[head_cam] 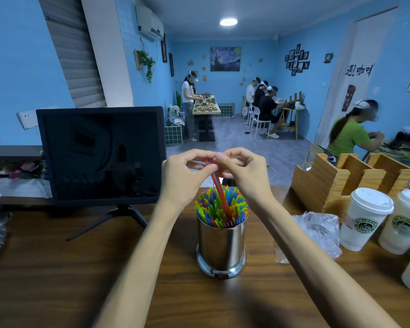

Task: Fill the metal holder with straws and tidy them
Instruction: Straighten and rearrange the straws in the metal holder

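1. Fingers (pixel 194 162) of the left hand (pixel 182 178) are curled, with the tips pinching the upper end of a red straw (pixel 219 188); the exact contact point is partly masked by the other hand.
2. Right hand (pixel 244 171) meets the left above the holder, its fingers bent and closing on the same straw top. Which of its digits touch the straw cannot be told, as the fingertips overlap and are slightly blurred.
3. Below the fingers, the red straw runs down at a slant and its lower end sits among the other straws (pixel 211 204), a dense multicoloured bunch of green, blue, yellow and orange.
4. Directly beneath both hands, the metal holder (pixel 220 247) stands upright on the wooden table (pixel 57 268); the lower lengths of all the straws are hidden inside it.
5. Right of the right wrist lies a crumpled clear plastic bag (pixel 317 230), its contents unreadable.
6. Further right of the fingers stand two lidded paper cups (pixel 362 218), the second cut partly by the frame edge, with a wooden organiser (pixel 329 178) behind.
7. Left of the left hand stands a dark monitor (pixel 102 155), screen blank.
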A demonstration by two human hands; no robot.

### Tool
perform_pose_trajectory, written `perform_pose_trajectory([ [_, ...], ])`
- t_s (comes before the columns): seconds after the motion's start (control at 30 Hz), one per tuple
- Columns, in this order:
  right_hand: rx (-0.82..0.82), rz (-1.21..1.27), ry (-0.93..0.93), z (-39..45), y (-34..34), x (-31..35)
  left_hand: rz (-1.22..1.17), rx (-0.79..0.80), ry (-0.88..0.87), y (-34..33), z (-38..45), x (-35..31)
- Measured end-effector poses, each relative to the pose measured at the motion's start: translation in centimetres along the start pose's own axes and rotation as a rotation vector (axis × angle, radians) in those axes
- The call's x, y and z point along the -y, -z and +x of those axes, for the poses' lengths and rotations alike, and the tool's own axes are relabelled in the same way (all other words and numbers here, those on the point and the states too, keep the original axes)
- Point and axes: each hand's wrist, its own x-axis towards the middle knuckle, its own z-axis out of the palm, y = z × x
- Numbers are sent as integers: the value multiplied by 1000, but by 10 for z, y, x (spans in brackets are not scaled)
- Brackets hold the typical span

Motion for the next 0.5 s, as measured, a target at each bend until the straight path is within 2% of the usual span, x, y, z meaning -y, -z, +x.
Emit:
perform_pose_trajectory([
  [0.17, 94, -75, 2, -5, 19, -15, -149, -5, 83, 10, 7, 2],
  [0.33, 270, -201, -139, -17, 50, -28, -406, -226, 123, 43, 22, 0],
  [0.5, 151, 40, -313, -15, 54, -34, -665, -420, 217, 36, 21, 0],
])
